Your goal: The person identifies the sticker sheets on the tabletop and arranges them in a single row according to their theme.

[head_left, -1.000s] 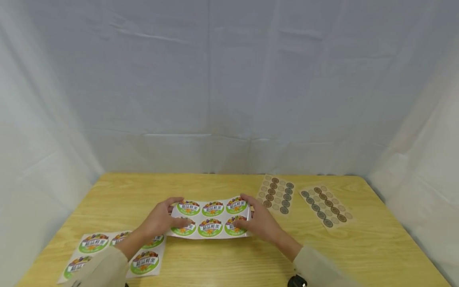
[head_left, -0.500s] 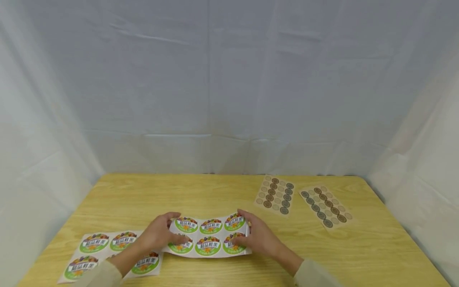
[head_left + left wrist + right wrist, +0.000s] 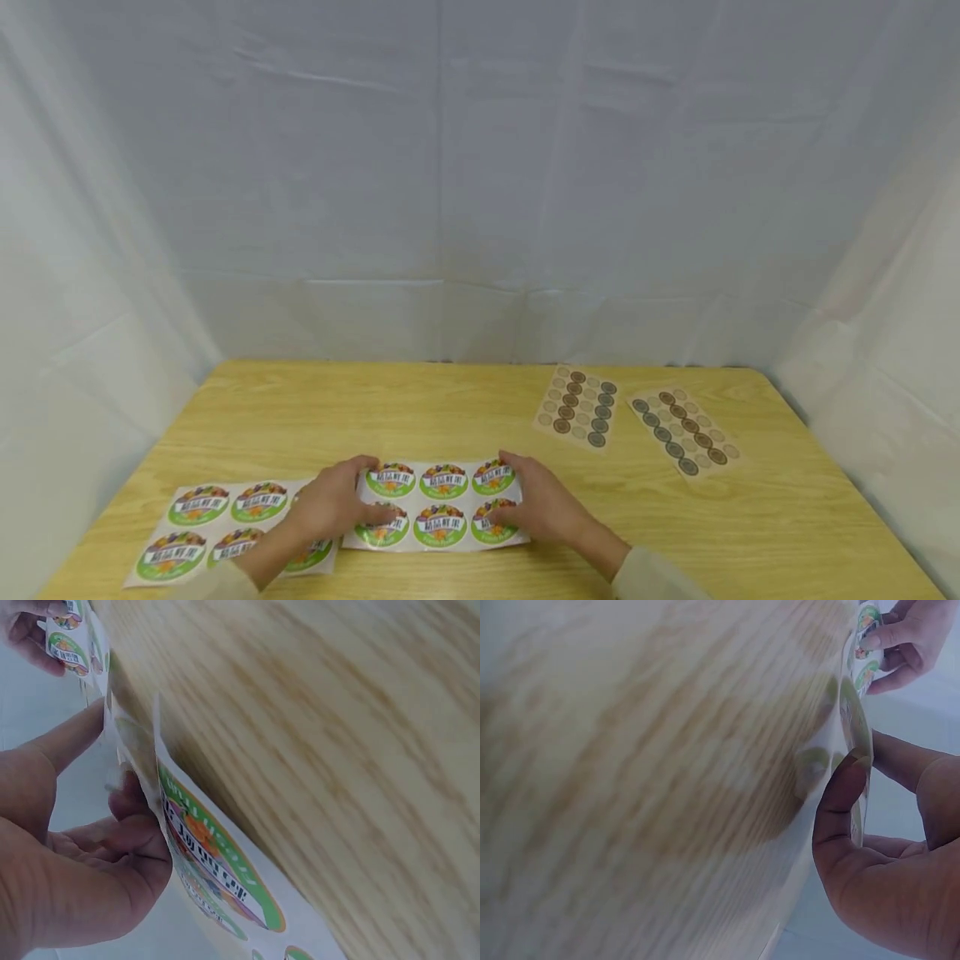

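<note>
A white sticker sheet [image 3: 441,490] with two rows of oval fruit labels lies low over the front middle of the table. My left hand [image 3: 330,504] grips its left end, thumb on the printed face. At the opposite end my right hand [image 3: 551,504] pinches it the same way, thumb on a lower label. The right wrist view shows the sheet's edge between that hand's thumb and fingers [image 3: 900,761]. A second sheet of the same fruit stickers [image 3: 168,554] rests on the table at the left, partly covered by my left forearm; its edge lifts a little in the left wrist view.
Two tan sheets of small round stickers, one upright [image 3: 577,408] and one slanted [image 3: 684,429], lie at the back right of the wooden table [image 3: 750,533]. White curtains [image 3: 480,208] hang behind the table and along both sides.
Both hands have brought the held sticker sheet toward the table's front edge and lower. Its bend has flattened out. The other sheets have stayed in place.
</note>
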Motion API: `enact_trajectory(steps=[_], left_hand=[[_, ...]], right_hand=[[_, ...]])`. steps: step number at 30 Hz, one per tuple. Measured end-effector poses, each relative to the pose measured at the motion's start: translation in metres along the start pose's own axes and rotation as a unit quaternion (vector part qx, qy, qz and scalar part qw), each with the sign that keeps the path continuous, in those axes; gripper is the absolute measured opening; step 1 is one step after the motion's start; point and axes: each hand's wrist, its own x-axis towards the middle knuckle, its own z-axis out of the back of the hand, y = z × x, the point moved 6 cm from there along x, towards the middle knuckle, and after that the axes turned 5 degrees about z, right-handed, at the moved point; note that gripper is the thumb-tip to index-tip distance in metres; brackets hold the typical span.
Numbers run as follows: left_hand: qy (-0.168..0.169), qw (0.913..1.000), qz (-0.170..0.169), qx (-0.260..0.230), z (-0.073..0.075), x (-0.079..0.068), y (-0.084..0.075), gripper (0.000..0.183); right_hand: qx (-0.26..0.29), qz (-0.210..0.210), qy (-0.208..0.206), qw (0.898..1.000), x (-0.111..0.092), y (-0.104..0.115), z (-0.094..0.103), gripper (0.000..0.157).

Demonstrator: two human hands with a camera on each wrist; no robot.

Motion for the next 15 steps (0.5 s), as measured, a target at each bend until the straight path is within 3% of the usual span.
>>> enact_trajectory(steps=[5,9,15], left_hand=[[-0.014,0.9988,-0.012,0.046,0.000,-0.004,-0.004,0.083],[-0.012,0.9979,-0.007,0.063,0.001,-0.009,-0.004,0.080],[-0.010,0.9946,-0.028,0.099,0.003,-0.012,-0.004,0.081]], right_hand=[[-0.015,-0.004,0.006,1.000,-0.002,-0.002,-0.001,0.082],[-0.016,-0.002,0.010,1.000,-0.004,-0.002,-0.002,0.082],[-0.016,-0.005,0.010,1.000,-0.009,-0.001,-0.005,0.083]])
